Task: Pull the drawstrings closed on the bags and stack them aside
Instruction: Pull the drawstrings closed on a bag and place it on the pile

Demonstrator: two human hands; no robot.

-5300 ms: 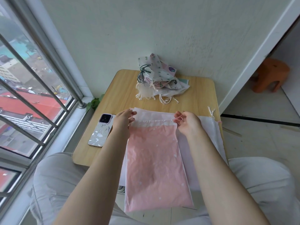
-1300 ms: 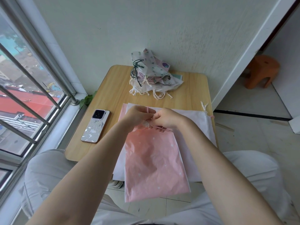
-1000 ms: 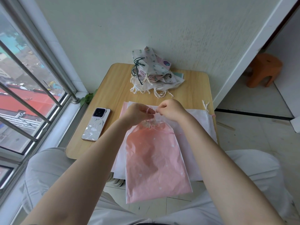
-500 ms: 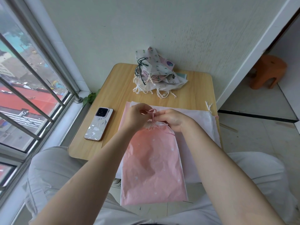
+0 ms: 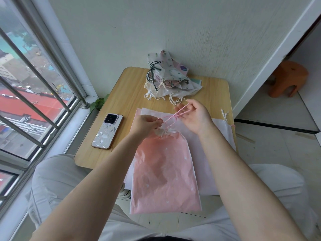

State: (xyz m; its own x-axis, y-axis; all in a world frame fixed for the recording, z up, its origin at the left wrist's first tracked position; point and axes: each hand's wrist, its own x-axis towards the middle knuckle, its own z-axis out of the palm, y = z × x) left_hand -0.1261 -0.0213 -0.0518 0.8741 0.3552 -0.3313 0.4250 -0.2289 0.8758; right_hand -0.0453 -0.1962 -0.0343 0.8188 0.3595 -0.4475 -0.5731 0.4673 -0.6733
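The pink bag (image 5: 165,173) is lying with its long axis running near to far, its gathered mouth at the far end. The left hand (image 5: 145,124) is pinching that mouth; the right hand (image 5: 194,117) is pinching the pink drawstring (image 5: 175,113), stretching it far-right toward the 1 finished stack (image 5: 168,79).

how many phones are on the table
1: the phone lies face down on the table, at its window side, left of the pink bag. None seems hidden.

No legible text, labels, brands or numbers anywhere.
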